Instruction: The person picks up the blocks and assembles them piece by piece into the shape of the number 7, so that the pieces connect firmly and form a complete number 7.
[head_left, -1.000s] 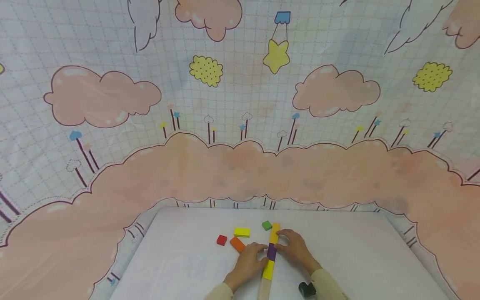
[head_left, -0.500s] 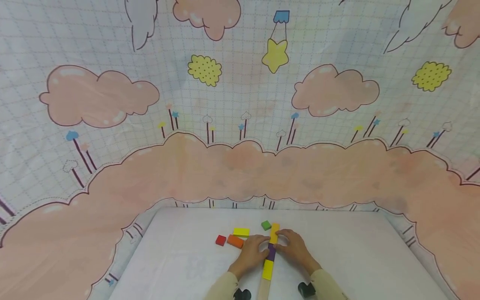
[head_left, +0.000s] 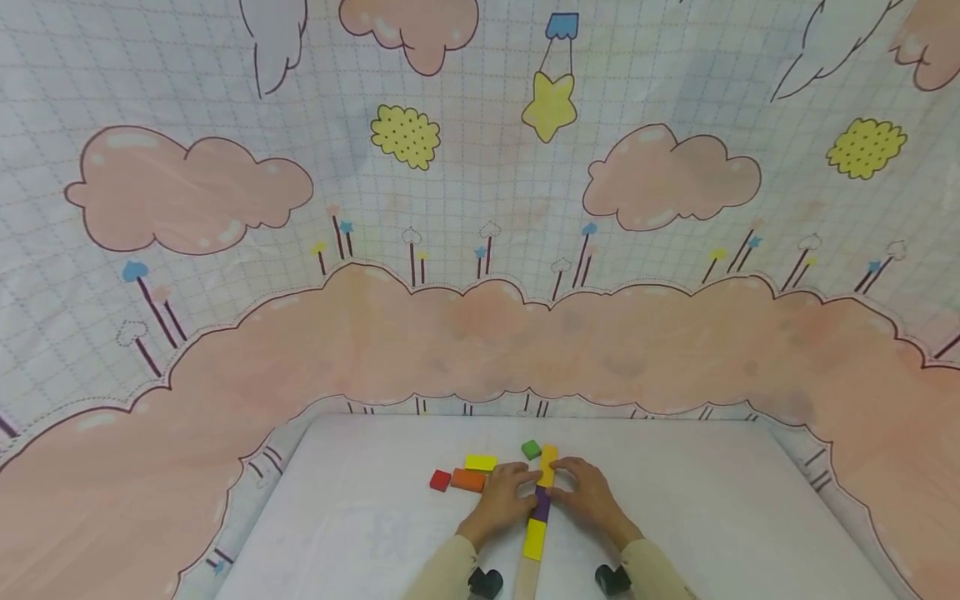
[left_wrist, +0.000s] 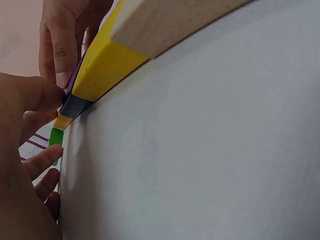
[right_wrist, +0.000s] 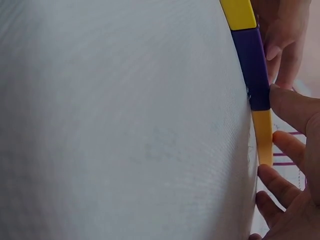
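Note:
A straight row of blocks runs away from the person: a plain wood block [head_left: 527, 579], a yellow block [head_left: 534, 540], a purple block [right_wrist: 254, 70] and an amber block [head_left: 549, 458] at the far end. My left hand [head_left: 498, 502] lies along the row's left side, thumb at the purple block and index finger by the amber one. Opposite it, my right hand [head_left: 594, 497] touches the right side, its thumb near the purple-amber joint and its index finger on the amber block. Neither hand wraps round a block. A green block [head_left: 531, 449] sits just left of the far end.
On the white table [head_left: 352, 525], left of the row, lie a red block [head_left: 440, 480], an orange block [head_left: 467, 480] and another yellow block [head_left: 480, 462]. Dark rounded objects show beside the left sleeve [head_left: 442, 571] and the right sleeve [head_left: 654, 571]. A cloud-patterned cloth [head_left: 480, 342] hangs behind.
My left hand has slid forward along the row, from the purple block up toward the amber one. The orange block has turned more level beside it. My right hand has stayed in place.

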